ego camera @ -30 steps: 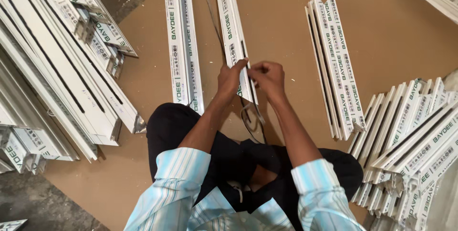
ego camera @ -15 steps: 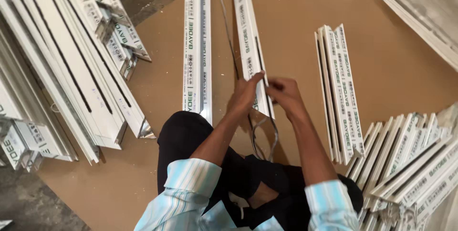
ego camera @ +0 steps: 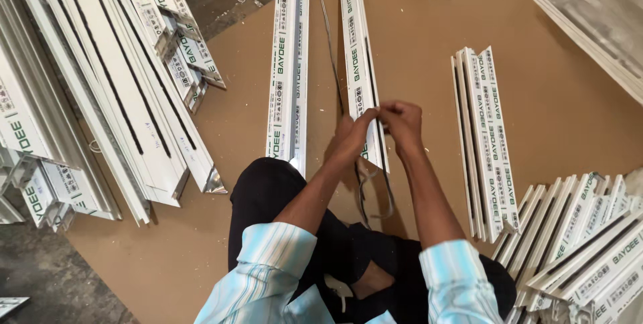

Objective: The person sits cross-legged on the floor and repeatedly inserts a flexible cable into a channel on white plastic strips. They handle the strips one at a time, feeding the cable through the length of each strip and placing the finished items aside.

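A long white plastic profile [ego camera: 358, 56] lies on the brown board in front of me, its near end by my hands. My left hand [ego camera: 352, 138] and my right hand [ego camera: 402, 123] meet over that near end, fingers pinched on a thin black rubber strip [ego camera: 375, 197] that loops down toward my knees and also runs up beside the profile. A second long white profile [ego camera: 288, 63] lies parallel to the left, untouched.
A big stack of long white profiles [ego camera: 100, 90] lies at the left. Shorter profiles [ego camera: 482, 143] lie to the right, with a fanned pile [ego camera: 583, 244] at the lower right. More profiles [ego camera: 589, 23] run along the top right. Everything rests on a brown board [ego camera: 536, 63].
The view has drifted, so the profiles sit lower and further right in frame. My hands stay together at the profile's near end, working the black strip.
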